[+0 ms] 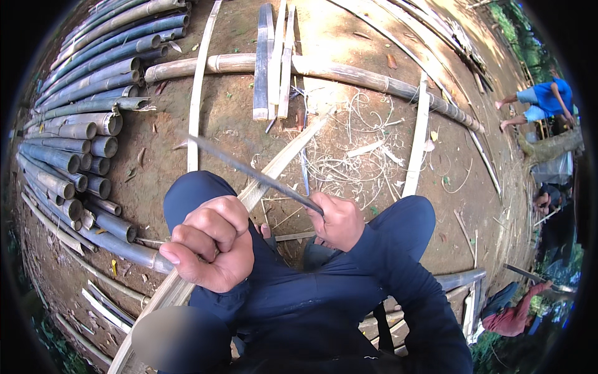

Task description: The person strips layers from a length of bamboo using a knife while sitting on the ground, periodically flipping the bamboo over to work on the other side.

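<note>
My left hand [213, 242] is closed over a long pale bamboo strip [288, 153]. The strip runs slantwise from the lower left, under this hand and beside my left knee, up toward the middle of the ground. My right hand [339, 221] is wrapped round a long, thin, dark knife [255, 173], its handle hidden in the fingers. The blade points up and to the left, crossing over the strip just beyond my left hand; whether it touches the strip I cannot tell. Thin curled bamboo shavings [349, 165] lie on the ground beyond my right hand.
Stacked bamboo poles [93, 134] fill the left side. A bamboo pole [349, 71] lies crosswise ahead, with several split pieces [274, 68] resting on it. Pale strips [418, 137] lie around. At the right are a person in blue [548, 100] and one in red [514, 308].
</note>
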Tool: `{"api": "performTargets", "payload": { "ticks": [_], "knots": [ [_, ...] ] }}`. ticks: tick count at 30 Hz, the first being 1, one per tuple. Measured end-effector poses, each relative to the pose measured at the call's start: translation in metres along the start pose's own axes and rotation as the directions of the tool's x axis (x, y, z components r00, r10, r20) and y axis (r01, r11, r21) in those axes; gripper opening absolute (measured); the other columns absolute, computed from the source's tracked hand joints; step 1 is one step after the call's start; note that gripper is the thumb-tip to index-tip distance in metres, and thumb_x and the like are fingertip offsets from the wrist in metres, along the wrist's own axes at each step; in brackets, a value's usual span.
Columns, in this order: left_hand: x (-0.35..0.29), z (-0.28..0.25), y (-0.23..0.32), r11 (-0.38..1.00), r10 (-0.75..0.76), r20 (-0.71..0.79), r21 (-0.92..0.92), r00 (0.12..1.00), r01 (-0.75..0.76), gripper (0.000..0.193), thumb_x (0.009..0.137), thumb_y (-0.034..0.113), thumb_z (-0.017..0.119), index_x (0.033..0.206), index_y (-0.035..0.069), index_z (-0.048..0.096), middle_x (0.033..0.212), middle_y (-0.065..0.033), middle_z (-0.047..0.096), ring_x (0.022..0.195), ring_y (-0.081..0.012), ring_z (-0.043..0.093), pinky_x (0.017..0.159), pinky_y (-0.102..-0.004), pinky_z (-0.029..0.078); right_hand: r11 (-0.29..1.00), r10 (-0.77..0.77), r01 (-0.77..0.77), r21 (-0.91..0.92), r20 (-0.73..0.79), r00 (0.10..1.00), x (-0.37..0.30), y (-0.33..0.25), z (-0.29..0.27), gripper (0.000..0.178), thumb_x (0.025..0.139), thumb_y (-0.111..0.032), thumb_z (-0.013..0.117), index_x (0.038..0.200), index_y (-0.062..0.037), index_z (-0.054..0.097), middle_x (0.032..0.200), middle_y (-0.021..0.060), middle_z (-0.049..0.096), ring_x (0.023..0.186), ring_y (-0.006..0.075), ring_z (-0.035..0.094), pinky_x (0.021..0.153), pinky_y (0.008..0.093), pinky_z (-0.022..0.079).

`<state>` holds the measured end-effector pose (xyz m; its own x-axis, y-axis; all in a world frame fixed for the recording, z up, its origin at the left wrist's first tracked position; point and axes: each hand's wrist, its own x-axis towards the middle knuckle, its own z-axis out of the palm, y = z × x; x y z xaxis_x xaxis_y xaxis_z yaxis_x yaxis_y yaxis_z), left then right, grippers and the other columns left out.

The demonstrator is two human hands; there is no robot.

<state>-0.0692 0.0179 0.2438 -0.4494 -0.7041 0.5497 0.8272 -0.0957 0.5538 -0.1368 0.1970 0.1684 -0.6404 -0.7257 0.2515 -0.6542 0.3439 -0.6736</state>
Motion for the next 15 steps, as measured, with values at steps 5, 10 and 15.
{"api": "performTargets", "payload": {
  "ticks": [5, 10, 15],
  "knots": [
    [0.009, -0.008, -0.002, 0.998, -0.056, -0.033, -0.014, 0.998, 0.055, 0.050, 0.106, 0.036, 0.028, 0.060, 0.017, 0.026, 0.047, 0.0012, 0.026, 0.041, -0.0107, 0.018, 0.042, -0.0275, 0.019, 0.884, 0.357, -0.332, -0.328, 0.018, 0.934, 0.020, 0.100, 0.006, 0.030, 0.097, -0.026, 0.055, 0.089, 0.0021, 0.062, 0.066, 0.0241, 0.064, 0.059, 0.0409, 0.065, 0.055, 0.0478, 0.054],
    [0.015, -0.007, 0.002, 0.997, -0.065, -0.068, 0.023, 0.996, 0.067, 0.050, 0.106, 0.036, 0.027, 0.060, 0.016, 0.027, 0.047, 0.0005, 0.025, 0.041, -0.0111, 0.019, 0.042, -0.0264, 0.019, 0.962, 0.229, -0.203, -0.185, 0.128, 0.965, 0.023, 0.038, 0.009, 0.031, 0.098, -0.029, 0.055, 0.092, 0.0003, 0.063, 0.065, 0.0213, 0.065, 0.058, 0.0397, 0.064, 0.054, 0.0473, 0.054],
    [0.010, 0.002, -0.003, 0.998, -0.070, -0.075, -0.001, 0.995, 0.070, 0.049, 0.106, 0.035, 0.028, 0.061, 0.016, 0.027, 0.048, 0.0005, 0.025, 0.042, -0.0108, 0.019, 0.043, -0.0260, 0.019, 0.798, 0.542, -0.500, -0.337, 0.037, 0.839, 0.012, 0.149, 0.002, 0.041, 0.100, -0.039, 0.049, 0.092, -0.0020, 0.064, 0.060, 0.0206, 0.062, 0.057, 0.0389, 0.064, 0.053, 0.0482, 0.053]
  ]
}}
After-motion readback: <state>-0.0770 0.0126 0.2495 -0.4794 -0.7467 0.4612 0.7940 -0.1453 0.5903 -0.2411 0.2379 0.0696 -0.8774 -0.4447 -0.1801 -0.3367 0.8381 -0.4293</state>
